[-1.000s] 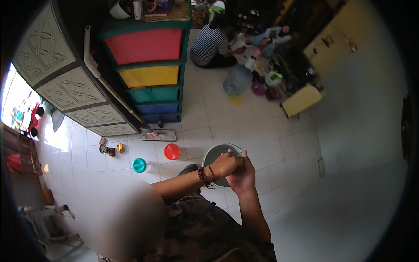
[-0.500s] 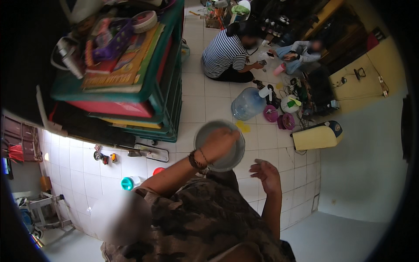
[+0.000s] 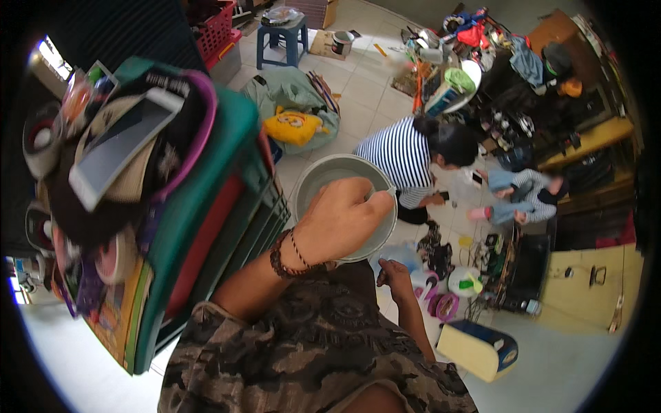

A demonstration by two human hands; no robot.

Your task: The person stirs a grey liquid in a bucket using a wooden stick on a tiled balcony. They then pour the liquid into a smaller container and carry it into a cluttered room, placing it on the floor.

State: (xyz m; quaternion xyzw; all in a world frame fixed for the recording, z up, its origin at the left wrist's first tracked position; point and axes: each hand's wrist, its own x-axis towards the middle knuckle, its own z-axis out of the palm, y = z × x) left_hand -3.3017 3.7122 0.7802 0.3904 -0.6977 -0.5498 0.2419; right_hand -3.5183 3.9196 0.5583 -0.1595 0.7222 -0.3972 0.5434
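Observation:
A round grey bucket [image 3: 322, 170], seen from above, hangs in front of me beside the green drawer unit. My left hand [image 3: 344, 213] is closed above its opening, gripping it by what looks like the handle; the fist hides part of the inside. Dark bracelets circle that wrist. Lower and to the right, my right hand [image 3: 397, 279] is raised with its fingers curled in, and no object shows in it. Just beyond it stands a clear blue water jug [image 3: 403, 256], partly covered by the bucket and my hand.
At left the green drawer unit [image 3: 237, 127] carries a phone [image 3: 126, 148], caps and books. Ahead are a green bag [image 3: 289, 93] with a yellow cushion [image 3: 292, 126] and a blue stool [image 3: 284, 43]. Two people [image 3: 399, 155] sit at right near cables; a cream-and-blue bin [image 3: 475, 347] stands closer.
My view has turned, and the area beyond the drawers has come into sight. The bucket, still in my left hand, looks nearer. My right hand's spread fingers have curled in.

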